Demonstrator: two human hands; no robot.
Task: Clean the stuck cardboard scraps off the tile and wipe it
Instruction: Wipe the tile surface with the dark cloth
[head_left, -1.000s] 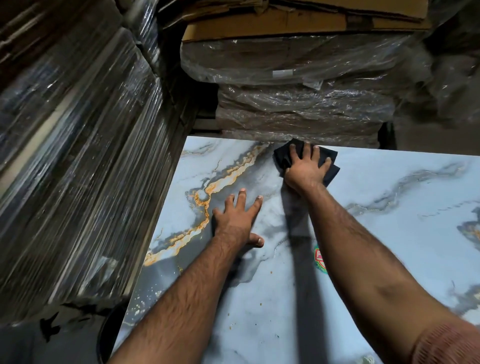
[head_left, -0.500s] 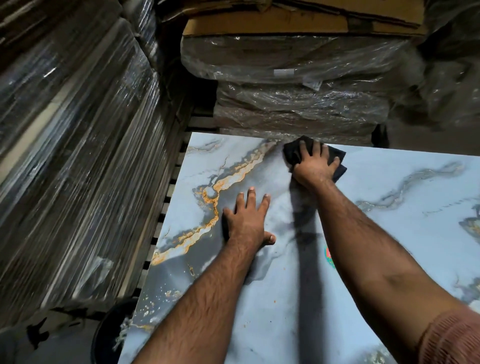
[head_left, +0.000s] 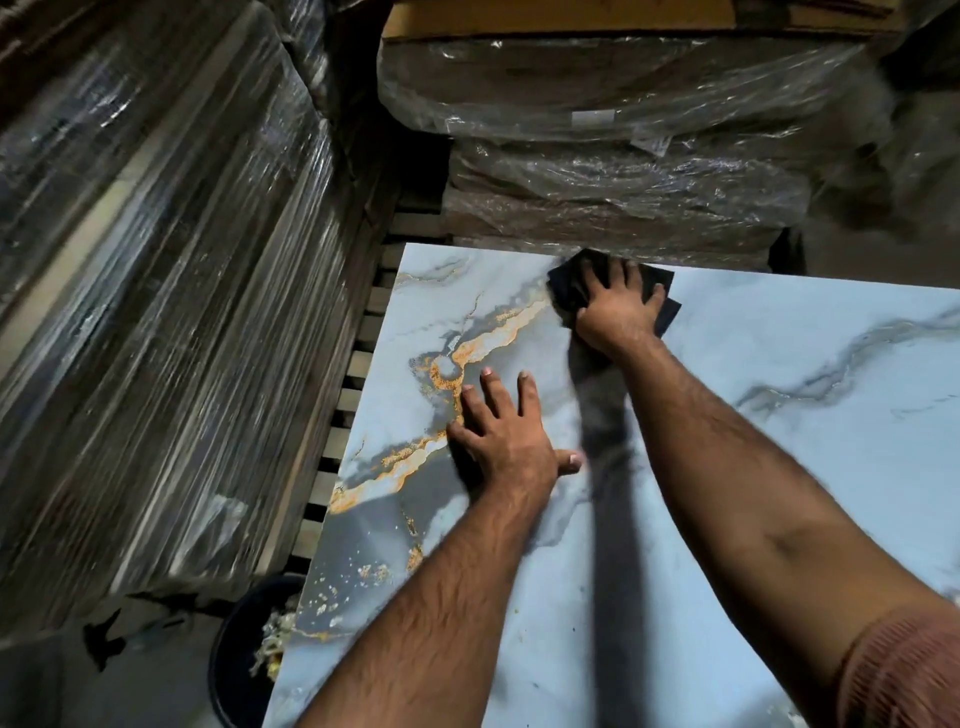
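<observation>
— Tile (head_left: 779, 364), where is it?

— It lies flat in front of the person, on wooden slats (head_left: 358, 364) that show along its left edge. It is pale blue, like marble, with grey and gold lines running across it.

— What is the right hand (head_left: 618, 312) doing?

— It is far out at the top edge of the tile. It presses down on a dark cloth (head_left: 662, 306). The fingers are spread out flat on top of the cloth, not curled round it.

— And the left hand (head_left: 506, 441)?

— It rests flat on the tile, nearer to the person, beside the gold line. Its fingers are straight and a bit apart, and the thumb sticks out to the right. It holds nothing.

— Are there bits on the tile?

— Small yellow-brown specks (head_left: 363, 571) sit near the lower left part. I cannot tell if they are scraps or part of the pattern.

— What else is around?

— A dark bucket (head_left: 234, 675) stands just beside the tile's lower left corner, with pale bits inside. Big stacks wrapped in shiny plastic (head_left: 156, 312) stand on the left. More wrapped stacks (head_left: 623, 156) sit right behind the tile's far edge, with brown cardboard (head_left: 519, 15) on top.
</observation>
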